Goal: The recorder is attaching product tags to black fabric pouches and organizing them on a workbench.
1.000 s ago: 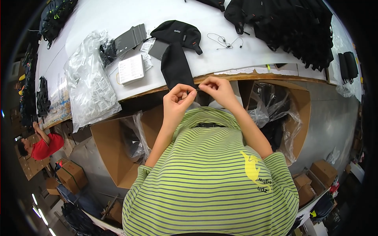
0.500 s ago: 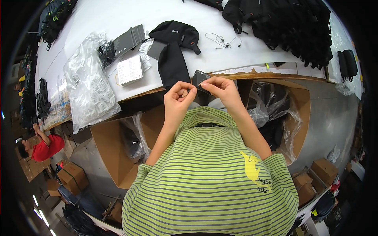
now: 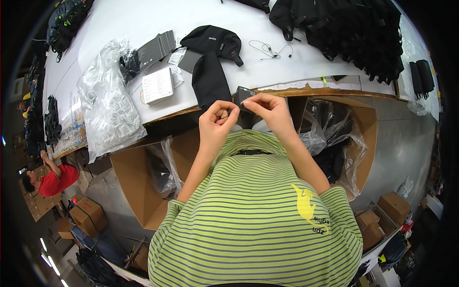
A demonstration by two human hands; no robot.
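Observation:
My left hand is closed in a pinch near the table's front edge; whatever sits between its fingertips is too small to make out. Close beside it, my right hand pinches a small dark card at its lower part. Just beyond my left fingers, a black fabric bag lies on the white table. Its wide black panel reaches down to the table edge by my left hand. A thin black cord lies loose right of the bag.
Left of the bag are a stack of dark cards, a white block of labels and a clear plastic bag of labels. Black bags pile up at far right. Open cartons flank me below the table. A person in red is at far left.
Both hands stay almost in place, their fingertips shifting only slightly. The dark card has barely moved.

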